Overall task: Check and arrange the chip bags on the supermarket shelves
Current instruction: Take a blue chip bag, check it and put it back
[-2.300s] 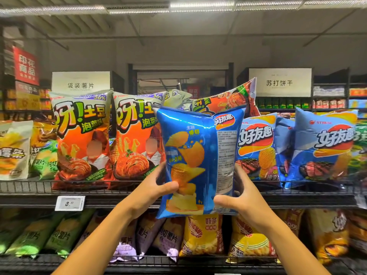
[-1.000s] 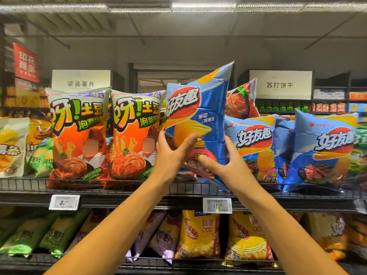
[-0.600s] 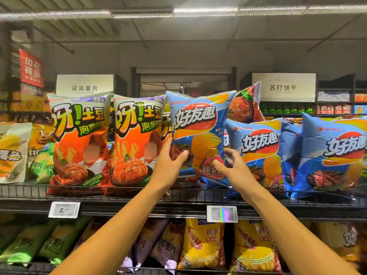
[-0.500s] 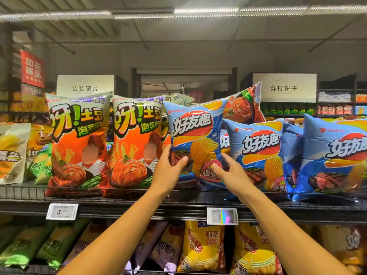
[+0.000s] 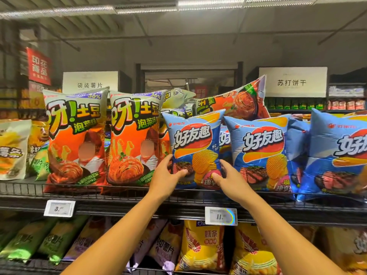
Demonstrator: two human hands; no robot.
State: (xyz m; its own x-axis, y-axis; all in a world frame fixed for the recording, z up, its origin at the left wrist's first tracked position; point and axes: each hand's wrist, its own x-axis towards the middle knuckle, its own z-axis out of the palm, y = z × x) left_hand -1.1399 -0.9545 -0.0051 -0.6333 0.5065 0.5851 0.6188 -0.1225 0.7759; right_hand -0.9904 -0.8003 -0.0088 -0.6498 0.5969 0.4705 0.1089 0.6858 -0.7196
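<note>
Supermarket wire shelf point(image 5: 119, 197): blue chip bag point(image 5: 195, 147) stands upright; left hand point(image 5: 165, 176) and right hand point(image 5: 230, 180) grip clamped on its lower edges.

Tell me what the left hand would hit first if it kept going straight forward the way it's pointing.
The left hand already grips the blue bag at its lower left edge, so it would press further into that bag. Past it, probably the bags stacked behind, though depth there is unclear.
</note>
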